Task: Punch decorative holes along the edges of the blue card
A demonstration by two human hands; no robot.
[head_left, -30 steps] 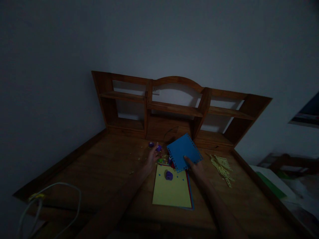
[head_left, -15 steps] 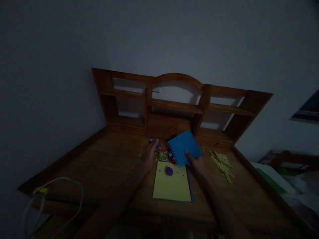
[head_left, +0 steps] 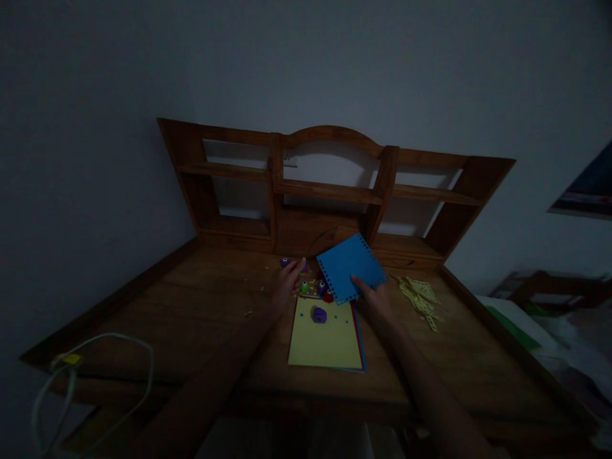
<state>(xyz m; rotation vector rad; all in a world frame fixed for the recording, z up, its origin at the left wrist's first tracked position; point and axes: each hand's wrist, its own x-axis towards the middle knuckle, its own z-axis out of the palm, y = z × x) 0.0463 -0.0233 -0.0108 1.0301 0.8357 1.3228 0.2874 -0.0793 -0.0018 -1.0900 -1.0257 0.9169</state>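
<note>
My right hand [head_left: 375, 299] grips a blue square sheet [head_left: 351, 268] by its lower right part, thumb on top. Rows of punched holes line two of the sheet's edges, and it is held tilted above the back of the desk. My left hand [head_left: 288, 280] hovers left of the sheet with its fingers loosely apart, beside a small purple punch [head_left: 285, 262] with an eye-like white spot. Right of that hand stand a green punch [head_left: 305, 287], a dark purple one [head_left: 322, 288] and a red one [head_left: 328, 296]. A purple piece [head_left: 320, 315] lies on a yellow sheet [head_left: 325, 347].
Red and blue sheets show under the yellow one. Punched yellow strips [head_left: 421, 296] lie on the right of the wooden desk [head_left: 210, 299], and small paper bits are scattered left. A wooden shelf unit [head_left: 329, 189] rises behind. A white cable [head_left: 152, 363] loops at front left.
The whole scene has shifted slightly up and left as my head moved. My right hand still holds the blue sheet; my left hand stays near the purple punch.
</note>
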